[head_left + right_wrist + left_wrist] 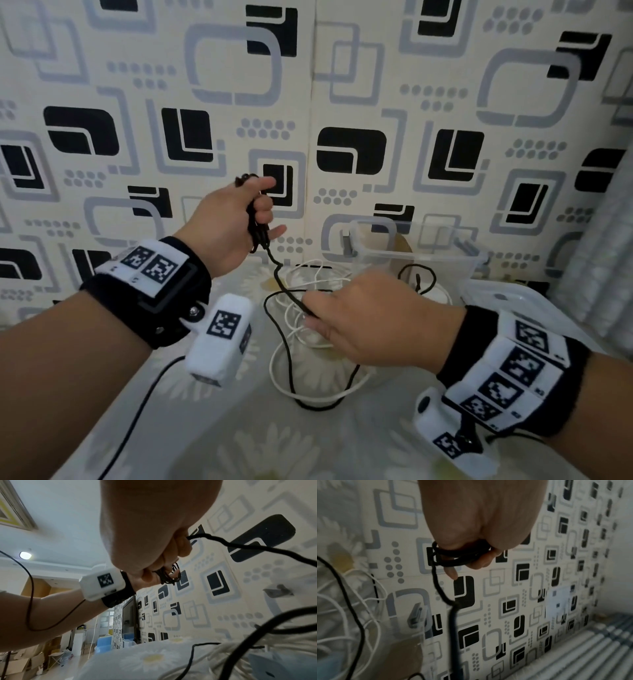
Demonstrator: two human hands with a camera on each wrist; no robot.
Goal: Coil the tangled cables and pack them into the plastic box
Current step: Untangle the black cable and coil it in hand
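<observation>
My left hand (236, 216) is raised in front of the wall and grips a small coil of black cable (256, 224) in its curled fingers. In the left wrist view the coil (462, 556) is wrapped under the hand (479, 513), with one strand hanging down. That strand runs down to my right hand (363, 322), which pinches it low over the table. In the right wrist view the black cable (248, 547) leaves the right hand (150, 527). A tangled white cable (272, 368) lies looped on the table with the rest of the black one. The clear plastic box (411, 255) stands open behind them.
The table has a daisy-print cloth (308, 445). A patterned wall (342, 102) closes off the back, right behind the box. A pale lid (507, 301) lies right of the box. A thin black wrist-camera lead (137, 411) trails off my left arm.
</observation>
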